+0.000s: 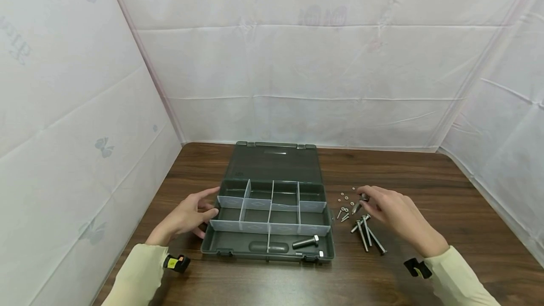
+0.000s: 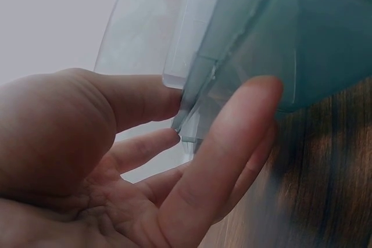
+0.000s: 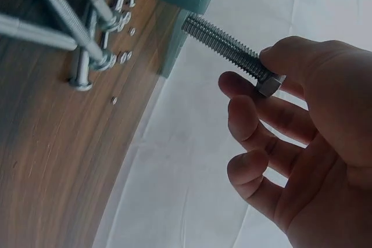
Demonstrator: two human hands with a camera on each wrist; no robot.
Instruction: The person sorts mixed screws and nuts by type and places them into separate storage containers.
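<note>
Resting on the table (image 1: 425, 174), the open case (image 1: 272, 166) has the left hand (image 1: 187, 215) against its left wall, fingers loosely spread. Right hand (image 1: 393, 211) pinches a bolt (image 3: 229, 47) (threads clear only from the wrist) above loose bolts (image 1: 367, 233).

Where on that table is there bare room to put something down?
Bare wood lies along the table behind the loose bolts, and in front of the organizer box. It is crowded right of the box, where the right hand pinches a bolt.

dark green organiser box (image 1: 272, 164) with translucent grey dividers (image 1: 255, 226), silver bolts (image 1: 365, 235), dark brown wood-grain bench (image 1: 425, 178), pale yellow sleeves (image 1: 136, 277).
</note>
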